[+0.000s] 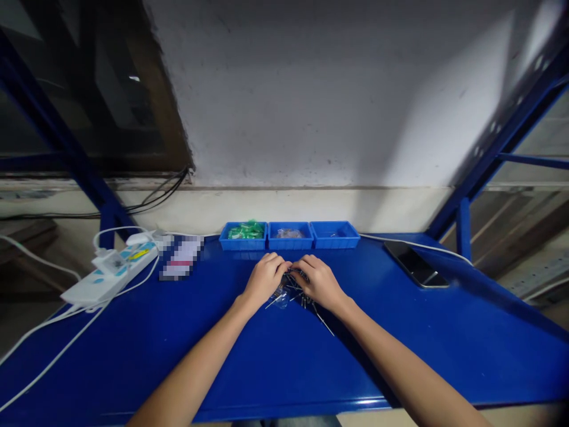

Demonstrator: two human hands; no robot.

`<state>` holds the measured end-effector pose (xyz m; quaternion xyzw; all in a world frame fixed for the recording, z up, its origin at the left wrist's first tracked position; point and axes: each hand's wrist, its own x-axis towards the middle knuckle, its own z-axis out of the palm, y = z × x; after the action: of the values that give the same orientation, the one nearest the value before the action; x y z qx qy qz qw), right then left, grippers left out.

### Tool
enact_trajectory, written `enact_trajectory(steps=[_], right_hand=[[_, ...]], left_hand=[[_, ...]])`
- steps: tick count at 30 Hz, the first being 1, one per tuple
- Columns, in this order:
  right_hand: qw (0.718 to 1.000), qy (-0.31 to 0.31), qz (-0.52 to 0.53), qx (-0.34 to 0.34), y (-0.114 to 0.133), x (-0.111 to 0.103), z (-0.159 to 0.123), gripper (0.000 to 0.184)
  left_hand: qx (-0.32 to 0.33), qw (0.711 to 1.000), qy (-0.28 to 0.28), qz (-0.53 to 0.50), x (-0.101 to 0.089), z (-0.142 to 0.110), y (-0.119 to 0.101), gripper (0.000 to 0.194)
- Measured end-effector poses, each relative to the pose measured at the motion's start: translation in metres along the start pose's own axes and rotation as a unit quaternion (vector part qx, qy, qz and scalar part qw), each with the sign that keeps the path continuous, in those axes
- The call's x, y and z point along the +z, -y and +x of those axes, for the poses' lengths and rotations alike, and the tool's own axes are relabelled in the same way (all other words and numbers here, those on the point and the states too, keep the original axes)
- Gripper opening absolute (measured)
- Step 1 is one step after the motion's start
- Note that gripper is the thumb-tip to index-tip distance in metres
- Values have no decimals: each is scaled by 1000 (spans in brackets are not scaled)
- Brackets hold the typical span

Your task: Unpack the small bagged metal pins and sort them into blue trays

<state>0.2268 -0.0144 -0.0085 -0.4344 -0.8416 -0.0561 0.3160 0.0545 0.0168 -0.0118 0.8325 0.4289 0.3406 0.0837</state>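
Observation:
Above the middle of the blue table, my left hand (pixel 267 277) and my right hand (pixel 317 283) almost meet, their fingers bent and closed. What lies between the fingertips is too small and covered to make out. Just beneath them is a pile of thin metal pins (pixel 304 298), dark and silvery, partly hidden by both hands. A crumpled clear plastic bag (pixel 281 298) lies at the pile's left side, near my left thumb. One long pin (pixel 324 322) sticks out toward me on the right.
Behind my hands stand three blue bins: one with green plastic packets (pixel 246 230), one with clear packets (pixel 288 233), and a right bin (pixel 336 242) with little visible inside. A phone (pixel 416 264) lies right. A white power strip (pixel 104 276) with cables lies left.

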Motion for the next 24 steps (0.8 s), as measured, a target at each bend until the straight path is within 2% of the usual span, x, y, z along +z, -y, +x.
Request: enact_trajectory(steps=[3, 9, 14, 16, 19, 21, 22, 24], right_hand=[[1000, -10, -8, 6, -2, -2, -2, 16], [999, -24, 3, 42, -6, -4, -1, 22], [999, -35, 27, 3, -1, -8, -3, 18], [996, -83, 26, -14, 0, -14, -2, 17], [977, -212, 7, -10, -9, -30, 3, 17], [960, -275, -42, 43, -25, -39, 9, 20], [951, -283, -80, 93, -34, -42, 11, 21], [934, -246, -157, 209, -51, -41, 11, 23]], left_hand=[[-8, 1000, 1, -27, -1, -2, -6, 36], [38, 998, 7, -53, -10, -5, -11, 20], [27, 999, 21, -24, -14, -5, -13, 30], [5, 1000, 29, -5, -14, -4, -11, 34], [-33, 997, 51, 49, -13, -4, -4, 25], [-48, 991, 80, 93, -12, -6, 2, 15], [-50, 988, 95, 112, -12, -6, 4, 13], [-48, 983, 116, 133, -12, -8, 6, 9]])
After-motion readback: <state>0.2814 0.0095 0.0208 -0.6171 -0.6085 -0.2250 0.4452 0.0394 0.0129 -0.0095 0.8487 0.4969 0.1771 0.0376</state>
